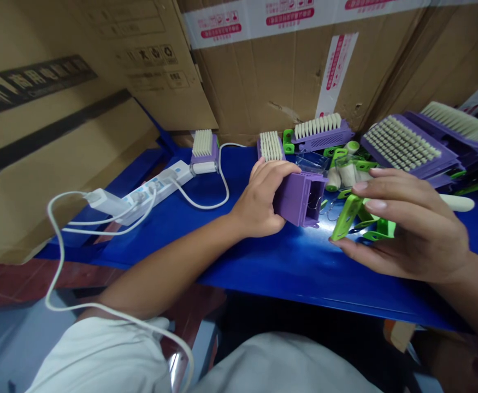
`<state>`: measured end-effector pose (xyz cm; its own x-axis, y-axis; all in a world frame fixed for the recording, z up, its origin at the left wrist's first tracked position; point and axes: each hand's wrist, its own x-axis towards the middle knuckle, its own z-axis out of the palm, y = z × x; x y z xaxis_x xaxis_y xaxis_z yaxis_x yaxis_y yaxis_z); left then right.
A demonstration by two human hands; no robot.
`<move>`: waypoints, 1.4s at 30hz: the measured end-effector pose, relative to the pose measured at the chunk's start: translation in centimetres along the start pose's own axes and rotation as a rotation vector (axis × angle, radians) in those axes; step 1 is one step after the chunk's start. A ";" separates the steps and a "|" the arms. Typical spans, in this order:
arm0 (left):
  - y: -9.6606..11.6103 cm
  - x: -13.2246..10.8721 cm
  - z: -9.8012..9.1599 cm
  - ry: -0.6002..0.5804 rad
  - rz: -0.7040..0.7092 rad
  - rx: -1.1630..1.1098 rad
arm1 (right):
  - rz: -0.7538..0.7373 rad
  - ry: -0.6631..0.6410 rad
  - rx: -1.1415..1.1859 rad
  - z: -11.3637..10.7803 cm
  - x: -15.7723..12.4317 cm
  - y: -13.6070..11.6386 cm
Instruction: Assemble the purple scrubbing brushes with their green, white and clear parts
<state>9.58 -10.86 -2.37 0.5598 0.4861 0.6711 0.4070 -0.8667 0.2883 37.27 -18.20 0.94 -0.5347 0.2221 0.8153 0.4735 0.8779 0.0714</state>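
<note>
My left hand (pixel 261 202) is wrapped round a purple plastic housing (pixel 291 199), whose open, hollow end faces right. Thin wire shows inside that opening. Between thumb and fingertips, my right hand (pixel 414 224) grips a flat green plastic piece (pixel 346 217) with holes in it. The green piece is held upright, a short way right of the housing and apart from it. Under and behind the right hand lie more green plastic parts (pixel 382 229), partly hidden by its fingers.
Purple brush heads with pale bristles (pixel 402 144) lie at the back right. Smaller ones (pixel 202 144) stand along the cardboard boxes (pixel 259 82). A white power strip (pixel 152 191) with cables lies at left on the blue table (pixel 255 267). One white cable (pixel 58 262) hangs across my left arm.
</note>
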 end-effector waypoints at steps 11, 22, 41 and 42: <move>0.1 -0.1 0.1 0.012 0.018 -0.016 | -0.002 0.003 -0.009 0.2 -0.3 0.3; 0.4 0.0 0.0 -0.043 -0.006 -0.008 | -0.006 -0.045 0.002 0.3 -0.4 0.5; 0.4 0.2 0.1 -0.045 0.055 -0.033 | -0.005 0.008 -0.011 1.0 -0.5 0.5; 0.4 0.2 0.2 -0.036 0.067 -0.038 | -0.002 0.001 -0.014 1.0 -0.5 0.4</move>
<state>9.97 -11.08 -2.25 0.6107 0.4296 0.6652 0.3403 -0.9009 0.2693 37.04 -17.50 -0.03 -0.5346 0.2200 0.8160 0.4827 0.8720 0.0811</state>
